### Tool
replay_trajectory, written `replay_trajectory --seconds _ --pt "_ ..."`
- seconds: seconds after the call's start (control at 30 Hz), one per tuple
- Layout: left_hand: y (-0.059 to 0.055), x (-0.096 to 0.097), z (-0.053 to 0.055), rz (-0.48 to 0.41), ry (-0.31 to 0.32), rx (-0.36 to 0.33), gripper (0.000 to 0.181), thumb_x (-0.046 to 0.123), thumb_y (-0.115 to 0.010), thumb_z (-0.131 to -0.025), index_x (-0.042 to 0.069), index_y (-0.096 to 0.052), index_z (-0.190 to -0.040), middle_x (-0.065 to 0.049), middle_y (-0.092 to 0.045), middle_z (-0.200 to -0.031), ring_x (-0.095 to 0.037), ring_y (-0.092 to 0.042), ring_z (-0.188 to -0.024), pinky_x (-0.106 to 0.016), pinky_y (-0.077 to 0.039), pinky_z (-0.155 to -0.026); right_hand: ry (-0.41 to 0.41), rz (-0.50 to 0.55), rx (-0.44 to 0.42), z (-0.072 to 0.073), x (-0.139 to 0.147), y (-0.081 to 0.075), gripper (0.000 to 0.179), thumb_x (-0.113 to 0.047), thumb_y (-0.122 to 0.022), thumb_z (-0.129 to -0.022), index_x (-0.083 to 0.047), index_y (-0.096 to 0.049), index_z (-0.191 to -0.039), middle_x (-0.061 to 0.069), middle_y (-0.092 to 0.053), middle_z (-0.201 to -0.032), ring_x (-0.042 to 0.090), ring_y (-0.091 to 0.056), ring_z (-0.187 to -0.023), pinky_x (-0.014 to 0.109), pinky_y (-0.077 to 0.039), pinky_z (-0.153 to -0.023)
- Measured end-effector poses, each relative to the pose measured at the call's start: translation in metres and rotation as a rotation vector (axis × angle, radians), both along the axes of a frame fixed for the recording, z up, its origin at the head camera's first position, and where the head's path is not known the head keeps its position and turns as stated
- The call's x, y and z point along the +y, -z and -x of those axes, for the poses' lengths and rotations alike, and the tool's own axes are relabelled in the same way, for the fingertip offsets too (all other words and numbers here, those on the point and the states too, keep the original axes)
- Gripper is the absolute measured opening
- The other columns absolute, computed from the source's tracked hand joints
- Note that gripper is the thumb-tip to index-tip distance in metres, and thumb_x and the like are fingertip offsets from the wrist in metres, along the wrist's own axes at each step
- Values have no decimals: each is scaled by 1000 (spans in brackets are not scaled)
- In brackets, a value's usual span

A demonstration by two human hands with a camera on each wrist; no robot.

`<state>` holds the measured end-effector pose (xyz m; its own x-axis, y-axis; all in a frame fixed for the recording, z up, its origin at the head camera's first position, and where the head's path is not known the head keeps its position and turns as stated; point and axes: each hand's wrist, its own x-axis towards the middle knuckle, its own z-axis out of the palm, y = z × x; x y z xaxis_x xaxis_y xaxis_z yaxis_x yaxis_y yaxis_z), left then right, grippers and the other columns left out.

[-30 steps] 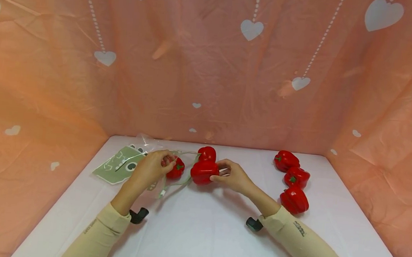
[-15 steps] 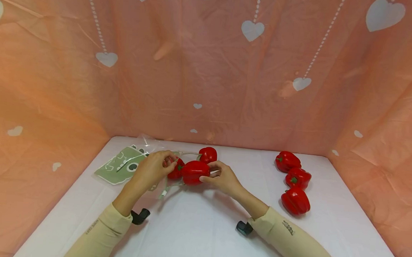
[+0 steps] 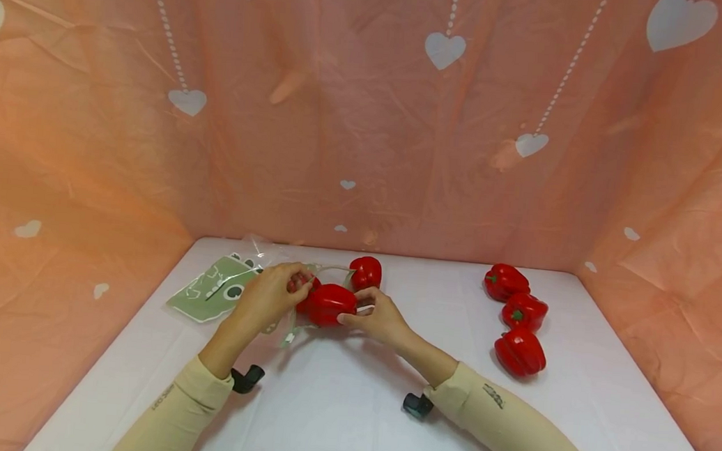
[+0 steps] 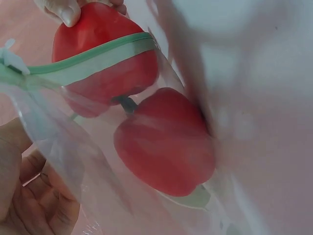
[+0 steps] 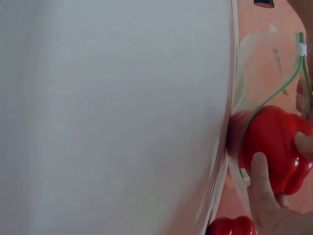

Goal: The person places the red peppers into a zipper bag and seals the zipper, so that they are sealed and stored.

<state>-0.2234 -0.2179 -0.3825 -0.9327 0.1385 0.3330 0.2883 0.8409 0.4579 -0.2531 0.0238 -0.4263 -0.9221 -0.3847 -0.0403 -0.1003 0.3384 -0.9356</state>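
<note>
My left hand (image 3: 271, 295) pinches the rim of a clear zip bag (image 3: 214, 292) printed with a green cartoon face. Between the fingers and thumb of my right hand (image 3: 384, 321) is a red bell pepper (image 3: 331, 305), partway through the bag's mouth. The left wrist view shows the green zip strip (image 4: 98, 54) crossing in front of that pepper. Deeper in the bag lies another red bell pepper (image 4: 166, 142), touching the held one's stem end. A white slider (image 5: 302, 49) sits at one end of the zip.
One red bell pepper (image 3: 366, 273) stands just behind the bag's mouth. Three more, a far one (image 3: 506, 282), a middle one (image 3: 524, 312) and a near one (image 3: 520, 352), lie in a row on the right of the white table (image 3: 335, 419). Peach curtains surround the table.
My right hand has moved left with its bell pepper, from beside the bag's opening into it, now overlapping the pepper inside. My left hand has stayed at the bag's rim.
</note>
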Motion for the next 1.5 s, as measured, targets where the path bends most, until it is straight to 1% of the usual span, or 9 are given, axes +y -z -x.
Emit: replay_trajectory --seconds 0.13,0.37,0.6,0.73,0.9,1.03,1.23,1.4,1.5 --pt "0 0 0 14 -7 1 12 18 -77 -97 13 -78 -108 2 -70 -85 -18 -66 -80 -36 -54 -66 -17 13 -8 0 -4 0 52 -15 -85 -92 6 -59 -132 19 -69 -121 29 -77 -96 39 -64 -84" --pt "-1 0 -1 14 -3 8 13 18 -77 -97 14 -78 -109 2 -72 -86 -18 -68 -81 -37 -55 -65 8 36 -44 3 -11 2 53 -18 -86 -91 6 -59 -131 18 -70 -115 25 -77 -79 36 -64 -78" --pt "-2 0 -1 17 0 17 14 19 -77 -97 13 -78 -111 2 -72 -87 -18 -68 -82 -38 -55 -67 25 37 -33 9 -20 2 52 -20 -87 -91 5 -60 -128 18 -71 -114 20 -74 -79 33 -63 -78" --pt "-2 -1 -1 17 -6 21 15 19 -77 -97 14 -78 -112 2 -72 -88 -18 -68 -83 -38 -55 -67 32 94 -96 13 -25 4 52 -16 -87 -91 6 -59 -128 19 -69 -115 21 -76 -78 34 -64 -79" --pt "-1 -1 -1 14 3 41 15 17 -78 -96 14 -78 -111 1 -73 -87 -18 -69 -80 -36 -54 -62 39 165 -170 18 -30 6 51 -11 -85 -91 8 -58 -130 21 -68 -116 20 -76 -80 35 -64 -83" --pt "-1 -1 -1 24 7 60 14 17 -79 -96 15 -78 -110 2 -73 -87 -17 -69 -79 -35 -54 -62 27 191 -185 20 -32 7 50 -8 -83 -92 9 -58 -132 22 -69 -119 22 -77 -83 38 -64 -86" --pt "-2 -1 -1 33 6 64 13 18 -79 -96 15 -78 -109 2 -73 -87 -18 -70 -80 -38 -56 -66 23 165 -161 23 -35 8 50 -10 -83 -93 8 -59 -133 22 -69 -121 25 -75 -92 37 -63 -89" --pt "-2 0 -1 30 5 53 12 19 -79 -96 15 -79 -108 2 -72 -87 -18 -69 -81 -39 -56 -66 38 134 -145 25 -37 9 51 -15 -83 -95 5 -59 -134 21 -68 -125 29 -71 -106 37 -61 -95" --pt "-2 0 -1 38 3 52 12 19 -79 -96 16 -79 -107 3 -72 -86 -17 -69 -81 -40 -56 -66 48 119 -125 26 -38 10 51 -18 -83 -95 4 -59 -133 20 -68 -125 29 -70 -108 37 -60 -96"
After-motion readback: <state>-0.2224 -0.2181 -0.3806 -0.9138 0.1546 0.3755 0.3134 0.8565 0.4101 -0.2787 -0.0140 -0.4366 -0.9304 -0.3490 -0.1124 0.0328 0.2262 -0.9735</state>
